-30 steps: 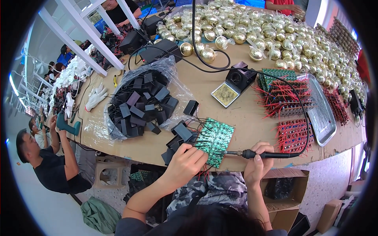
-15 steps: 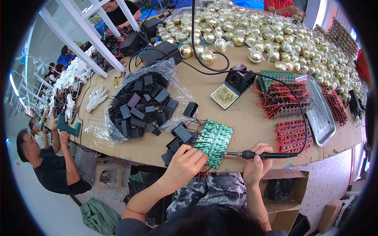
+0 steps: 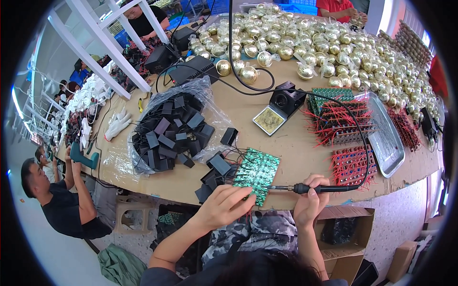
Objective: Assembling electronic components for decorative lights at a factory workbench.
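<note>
My right hand (image 3: 309,202) is closed around the dark handle of a soldering iron (image 3: 300,188), whose tip points left and meets the right side of a green circuit board panel (image 3: 260,167). Over the panel's lower left part lies my left hand (image 3: 225,206), fingers curled and pinched together at the board; what sits between them is too small to make out. Small black boxes (image 3: 220,165) with thin dark wires lie beside the panel, the wires running onto it.
Left of the panel, a clear plastic bag (image 3: 202,102) spills more black boxes. Behind stands an iron holder (image 3: 287,99) with a solder-cleaning tin (image 3: 269,120). Red-wired boards (image 3: 353,164) and a metal tray (image 3: 387,143) are at right; gold balls (image 3: 286,43) crowd the back. Other people work beyond.
My left hand has shifted slightly right and down, its fingers reaching further over the board. The panel has moved slightly left. The soldering iron stays in my right hand, nearly still.
</note>
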A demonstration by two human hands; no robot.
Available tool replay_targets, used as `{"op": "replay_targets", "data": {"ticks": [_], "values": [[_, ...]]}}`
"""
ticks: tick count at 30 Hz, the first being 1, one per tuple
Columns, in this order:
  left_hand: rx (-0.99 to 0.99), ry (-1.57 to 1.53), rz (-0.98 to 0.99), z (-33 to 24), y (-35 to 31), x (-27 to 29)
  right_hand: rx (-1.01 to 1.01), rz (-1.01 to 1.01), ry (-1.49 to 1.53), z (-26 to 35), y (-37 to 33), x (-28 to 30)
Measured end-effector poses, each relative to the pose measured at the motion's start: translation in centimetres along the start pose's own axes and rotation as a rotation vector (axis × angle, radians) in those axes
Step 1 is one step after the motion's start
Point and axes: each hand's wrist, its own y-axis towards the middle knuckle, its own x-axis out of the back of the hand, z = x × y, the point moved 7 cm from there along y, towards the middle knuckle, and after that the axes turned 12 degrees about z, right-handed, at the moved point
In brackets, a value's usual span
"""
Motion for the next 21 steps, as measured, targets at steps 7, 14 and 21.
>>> {"op": "replay_targets", "data": {"ticks": [7,14,21], "values": [[0.180,-0.001,-0.050,1.6,0.4,0.4,-0.011,-0.055,0.049,0.2,0.2,0.5],[0.076,-0.169,0.216,0.1,1.1,-0.1,0.060,0.019,-0.120,0.8,0.4,1.5],[0.124,-0.275,0.224,0.6,1.1,-0.9,0.003,0.066,-0.076,0.6,0.3,1.7]]}}
